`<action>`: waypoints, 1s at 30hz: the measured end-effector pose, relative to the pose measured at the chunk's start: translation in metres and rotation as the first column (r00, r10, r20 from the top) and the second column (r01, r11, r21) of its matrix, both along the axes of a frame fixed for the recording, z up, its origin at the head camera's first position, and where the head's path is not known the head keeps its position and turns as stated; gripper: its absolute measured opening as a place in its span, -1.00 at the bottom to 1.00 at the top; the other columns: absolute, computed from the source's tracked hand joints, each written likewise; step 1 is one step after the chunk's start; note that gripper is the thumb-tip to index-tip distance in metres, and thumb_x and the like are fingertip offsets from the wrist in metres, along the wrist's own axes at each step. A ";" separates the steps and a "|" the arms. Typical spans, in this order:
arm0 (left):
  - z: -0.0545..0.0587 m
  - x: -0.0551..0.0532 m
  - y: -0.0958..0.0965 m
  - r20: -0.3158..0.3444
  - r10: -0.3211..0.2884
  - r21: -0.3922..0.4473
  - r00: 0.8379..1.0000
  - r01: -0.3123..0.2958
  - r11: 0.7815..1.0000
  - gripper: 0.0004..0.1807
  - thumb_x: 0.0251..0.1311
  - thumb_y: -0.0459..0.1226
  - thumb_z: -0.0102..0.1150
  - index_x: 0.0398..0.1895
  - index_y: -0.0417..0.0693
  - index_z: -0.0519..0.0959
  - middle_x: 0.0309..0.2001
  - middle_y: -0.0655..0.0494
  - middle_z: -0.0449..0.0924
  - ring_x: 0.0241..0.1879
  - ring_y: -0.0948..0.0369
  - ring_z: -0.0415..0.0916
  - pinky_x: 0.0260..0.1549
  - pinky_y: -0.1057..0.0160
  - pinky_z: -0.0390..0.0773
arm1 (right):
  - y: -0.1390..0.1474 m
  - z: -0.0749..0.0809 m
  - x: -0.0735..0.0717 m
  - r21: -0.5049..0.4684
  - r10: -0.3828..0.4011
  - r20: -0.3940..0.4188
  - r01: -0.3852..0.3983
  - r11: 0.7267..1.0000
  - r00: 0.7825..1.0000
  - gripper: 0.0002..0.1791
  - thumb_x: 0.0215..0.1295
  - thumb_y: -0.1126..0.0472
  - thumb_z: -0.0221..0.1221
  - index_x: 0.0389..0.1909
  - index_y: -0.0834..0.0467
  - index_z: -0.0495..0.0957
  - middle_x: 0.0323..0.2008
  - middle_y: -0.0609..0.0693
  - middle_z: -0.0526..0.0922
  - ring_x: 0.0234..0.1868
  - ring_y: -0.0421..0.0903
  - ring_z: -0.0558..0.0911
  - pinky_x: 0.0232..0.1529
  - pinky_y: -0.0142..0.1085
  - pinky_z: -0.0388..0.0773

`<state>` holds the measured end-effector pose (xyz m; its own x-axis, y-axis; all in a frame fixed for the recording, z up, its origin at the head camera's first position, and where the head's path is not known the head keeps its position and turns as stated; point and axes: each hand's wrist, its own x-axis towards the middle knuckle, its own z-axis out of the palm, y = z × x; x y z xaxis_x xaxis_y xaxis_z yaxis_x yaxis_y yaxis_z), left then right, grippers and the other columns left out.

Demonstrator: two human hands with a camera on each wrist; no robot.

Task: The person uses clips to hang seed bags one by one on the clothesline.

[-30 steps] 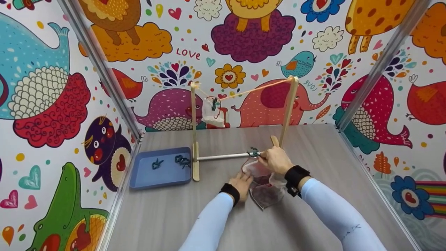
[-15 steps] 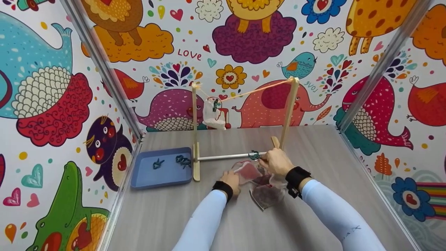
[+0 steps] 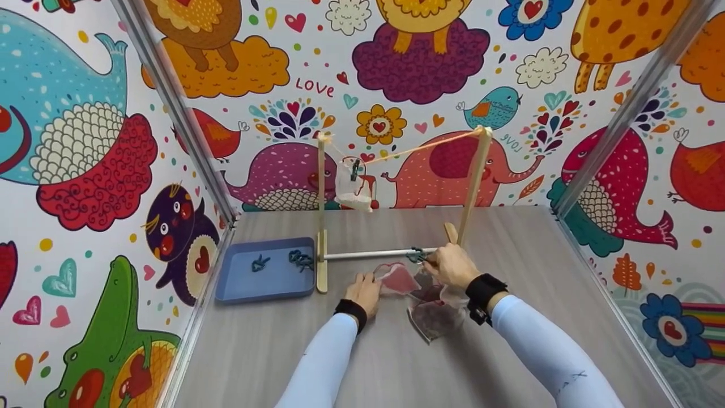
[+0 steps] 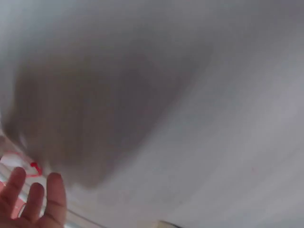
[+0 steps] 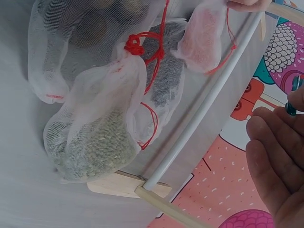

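Note:
My right hand [image 3: 453,265] pinches a dark green clip [image 5: 295,90], its lower fingers loosely bent in the right wrist view. My left hand [image 3: 362,293] grips the near end of a small white mesh drawstring bag with pink contents [image 3: 398,279], which lies on the table; its red cord [image 5: 231,29] trails beside it. In the left wrist view three fingers [image 4: 55,194] show and the thumb is hidden. Under my right hand lie several more mesh bags, one with green contents [image 5: 102,142], one dark [image 5: 164,64] and one with brown lumps [image 5: 88,28].
A wooden frame [image 3: 474,187] with a white bottom rod [image 3: 368,255] stands behind the bags. From its slack string [image 3: 425,148] hangs a clipped white mesh bag [image 3: 352,190]. A blue tray [image 3: 272,290] at left holds several green clips [image 3: 300,259].
My left hand has moved left, drawing the pink-filled mesh bag away from the other bags. My right hand stays beside the rod with the clip.

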<state>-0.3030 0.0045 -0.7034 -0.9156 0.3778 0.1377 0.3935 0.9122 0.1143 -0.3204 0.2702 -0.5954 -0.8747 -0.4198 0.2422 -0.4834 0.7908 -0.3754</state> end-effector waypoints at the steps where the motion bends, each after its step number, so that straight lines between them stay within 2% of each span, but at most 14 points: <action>1: 0.004 -0.002 -0.002 0.016 0.002 -0.012 1.000 -0.002 1.000 -0.75 0.46 -0.32 0.31 0.13 -0.10 0.75 0.12 -0.12 0.73 0.14 -0.08 0.64 -0.03 -0.04 0.84 | 0.000 -0.001 0.000 -0.001 0.001 0.001 -0.001 1.000 1.000 -0.76 0.45 0.25 0.43 -0.47 0.15 0.82 -0.59 -0.07 0.77 -0.60 -0.32 0.46 -0.55 -0.42 0.40; 5: 0.028 -0.012 -0.008 0.089 0.016 0.014 0.996 -0.017 1.000 -0.74 0.48 -0.31 0.28 0.16 -0.11 0.65 0.13 -0.12 0.81 0.16 -0.09 0.73 0.11 -0.08 0.81 | 0.001 -0.003 0.001 0.005 0.011 -0.012 -0.011 1.000 1.000 -0.72 0.44 0.25 0.42 -0.53 0.13 0.78 -0.63 -0.09 0.73 -0.61 -0.33 0.43 -0.56 -0.42 0.35; 9: 0.059 -0.024 -0.007 0.078 -0.046 0.027 0.996 0.044 0.999 -0.71 0.43 -0.32 0.41 0.13 -0.08 0.59 0.10 -0.12 0.81 0.13 -0.08 0.77 0.15 -0.06 0.80 | 0.001 -0.005 0.001 0.015 0.031 -0.044 -0.030 0.999 0.999 -0.67 0.40 0.27 0.43 -0.61 0.10 0.71 -0.68 -0.14 0.66 -0.62 -0.34 0.39 -0.57 -0.43 0.30; 11: 0.075 -0.029 -0.005 0.030 -0.101 0.007 0.994 0.101 0.995 -0.73 0.47 -0.31 0.40 0.13 -0.08 0.61 0.10 -0.09 0.80 0.11 -0.04 0.77 0.15 -0.01 0.80 | 0.000 -0.005 0.001 0.019 0.034 -0.045 -0.033 0.999 0.998 -0.63 0.38 0.26 0.45 -0.65 0.06 0.65 -0.71 -0.20 0.56 -0.63 -0.34 0.36 -0.58 -0.44 0.24; 13: 0.092 -0.031 -0.003 -0.027 -0.164 -0.028 0.986 0.163 0.986 -0.82 0.58 -0.29 0.31 0.13 -0.10 0.64 0.08 -0.07 0.80 0.07 0.00 0.78 0.11 0.05 0.81 | -0.001 -0.006 0.001 0.022 0.035 -0.041 -0.034 0.999 0.999 -0.61 0.38 0.25 0.45 -0.67 0.05 0.61 -0.72 -0.24 0.47 -0.64 -0.34 0.33 -0.60 -0.44 0.19; 16: 0.119 -0.032 0.000 -0.116 -0.245 -0.100 0.963 0.234 0.967 -0.85 0.62 -0.24 0.26 0.05 -0.10 0.70 -0.01 -0.03 0.79 -0.02 0.05 0.77 0.00 0.11 0.83 | -0.004 -0.007 0.001 0.029 0.027 -0.022 -0.026 0.999 0.999 -0.62 0.39 0.23 0.45 -0.65 0.04 0.61 -0.72 -0.26 0.43 -0.65 -0.34 0.32 -0.62 -0.44 0.16; 19: 0.150 -0.032 0.000 -0.164 -0.319 -0.170 0.933 0.292 0.941 -0.69 0.51 -0.05 0.44 0.01 -0.10 0.72 -0.08 -0.01 0.75 -0.09 0.08 0.73 -0.10 0.14 0.85 | -0.006 -0.008 0.000 0.032 0.019 -0.004 -0.019 0.999 1.000 -0.64 0.39 0.23 0.44 -0.63 0.07 0.62 -0.72 -0.25 0.44 -0.66 -0.34 0.33 -0.62 -0.44 0.18; 22: 0.181 -0.036 -0.002 -0.239 -0.381 -0.245 0.893 0.324 0.914 -0.41 0.29 0.21 0.59 -0.03 -0.10 0.73 -0.12 0.01 0.73 -0.15 0.12 0.69 -0.18 0.20 0.83 | -0.008 -0.007 0.000 0.039 0.012 -0.007 -0.011 0.999 1.000 -0.61 0.37 0.24 0.46 -0.65 0.08 0.57 -0.71 -0.25 0.38 -0.66 -0.32 0.32 -0.61 -0.42 0.16; 25: 0.211 -0.043 -0.004 -0.374 -0.414 -0.319 0.830 0.304 0.898 -0.34 0.23 0.32 0.56 -0.07 -0.07 0.75 -0.17 0.05 0.75 -0.20 0.15 0.68 -0.22 0.24 0.78 | -0.010 -0.007 -0.001 0.059 0.001 -0.025 0.001 0.998 1.000 -0.61 0.37 0.24 0.47 -0.64 0.08 0.58 -0.71 -0.24 0.40 -0.64 -0.29 0.34 -0.58 -0.40 0.18; 27: 0.228 -0.048 -0.005 -0.475 -0.424 -0.347 0.771 0.279 0.895 -0.37 0.21 0.32 0.58 -0.12 -0.04 0.76 -0.20 0.07 0.77 -0.21 0.15 0.68 -0.23 0.22 0.75 | -0.011 -0.007 -0.001 0.076 -0.011 -0.026 0.013 0.997 1.000 -0.64 0.37 0.22 0.47 -0.63 0.08 0.61 -0.70 -0.23 0.42 -0.63 -0.28 0.35 -0.59 -0.40 0.18; 30: 0.250 -0.056 -0.008 -0.622 -0.428 -0.366 0.656 0.240 0.899 -0.53 0.31 0.23 0.54 -0.21 0.02 0.77 -0.26 0.11 0.78 -0.22 0.14 0.68 -0.23 0.19 0.72 | -0.014 -0.006 -0.002 0.102 -0.014 -0.020 0.016 0.995 1.000 -0.64 0.38 0.19 0.46 -0.62 0.04 0.61 -0.70 -0.26 0.39 -0.64 -0.28 0.33 -0.61 -0.40 0.15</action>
